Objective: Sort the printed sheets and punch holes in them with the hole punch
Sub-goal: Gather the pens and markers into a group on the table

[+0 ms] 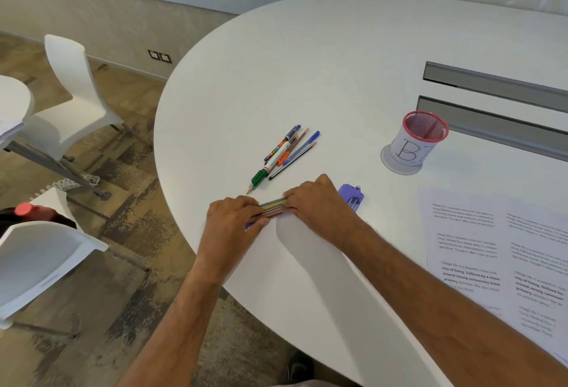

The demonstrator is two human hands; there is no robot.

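Printed sheets [479, 257] lie flat at the right side of the white table [307, 63], text facing up. A small purple hole punch [352, 197] sits just right of my right hand. My left hand [229, 222] and my right hand [316, 205] together hold a bundle of thin coloured pencils [272, 206] low over the table near its front left edge, one hand at each end. The ends of the bundle are hidden under my fingers.
A loose pile of pens, pencils and a green-capped marker [285, 153] lies behind my hands. A red-rimmed mesh pen cup marked "B1" [415, 140] stands at the right. Grey cable slots [491, 82] run behind it. White chairs [73, 91] stand left on the floor.
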